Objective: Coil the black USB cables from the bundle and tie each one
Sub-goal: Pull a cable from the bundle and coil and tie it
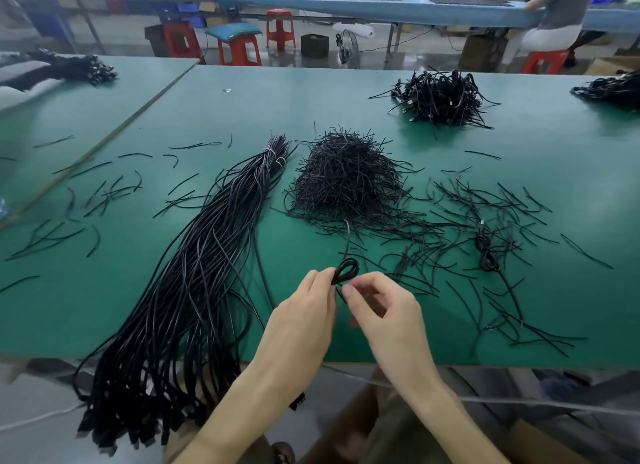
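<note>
A long bundle of black USB cables (pixel 207 242) lies diagonally on the green table (pixel 311 96), tied with a white band at its far end and hanging over the near edge. My left hand (pixel 304 311) pinches a small coil of black cable (pixel 347 268) whose loops stick up above my fingers. A loose cable end rises from the coil toward the tie pile. My right hand (pixel 377 308) pinches at the coil's base with thumb and forefinger. A heap of short black twist ties (pixel 346 176) sits just beyond my hands.
A pile of coiled, tied cables (pixel 440 96) rests at the back right, another (pixel 613 88) at the far right edge. One coiled cable (pixel 486 252) lies among scattered ties on the right. Loose ties litter the left. A person sits at the blue bench behind.
</note>
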Available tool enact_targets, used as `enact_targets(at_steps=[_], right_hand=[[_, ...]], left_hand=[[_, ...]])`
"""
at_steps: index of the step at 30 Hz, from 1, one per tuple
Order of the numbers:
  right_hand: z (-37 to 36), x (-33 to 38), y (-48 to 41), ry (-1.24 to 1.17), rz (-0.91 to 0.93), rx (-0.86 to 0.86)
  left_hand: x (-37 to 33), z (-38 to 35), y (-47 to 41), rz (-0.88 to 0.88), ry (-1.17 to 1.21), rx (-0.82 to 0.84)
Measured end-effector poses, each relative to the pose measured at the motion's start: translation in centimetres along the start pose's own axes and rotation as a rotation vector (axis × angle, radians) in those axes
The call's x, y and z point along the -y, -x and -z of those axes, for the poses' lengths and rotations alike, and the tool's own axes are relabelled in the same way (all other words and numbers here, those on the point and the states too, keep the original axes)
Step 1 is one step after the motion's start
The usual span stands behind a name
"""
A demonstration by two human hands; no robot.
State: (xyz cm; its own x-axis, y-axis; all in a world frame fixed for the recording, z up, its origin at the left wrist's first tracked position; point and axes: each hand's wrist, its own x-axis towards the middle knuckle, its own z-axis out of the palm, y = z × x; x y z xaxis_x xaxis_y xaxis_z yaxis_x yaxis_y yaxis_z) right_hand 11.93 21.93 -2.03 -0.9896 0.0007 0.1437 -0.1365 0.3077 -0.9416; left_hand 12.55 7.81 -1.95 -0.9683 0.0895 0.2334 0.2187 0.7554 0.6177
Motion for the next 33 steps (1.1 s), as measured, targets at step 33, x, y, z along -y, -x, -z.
enact_targets(at_steps=[33], right_hand=[[0.6, 1.0, 0.4, 0.597, 0.409, 0.171]], left_hand=[[0.2, 1.4, -0.2, 0.274, 0.474, 0.24]])
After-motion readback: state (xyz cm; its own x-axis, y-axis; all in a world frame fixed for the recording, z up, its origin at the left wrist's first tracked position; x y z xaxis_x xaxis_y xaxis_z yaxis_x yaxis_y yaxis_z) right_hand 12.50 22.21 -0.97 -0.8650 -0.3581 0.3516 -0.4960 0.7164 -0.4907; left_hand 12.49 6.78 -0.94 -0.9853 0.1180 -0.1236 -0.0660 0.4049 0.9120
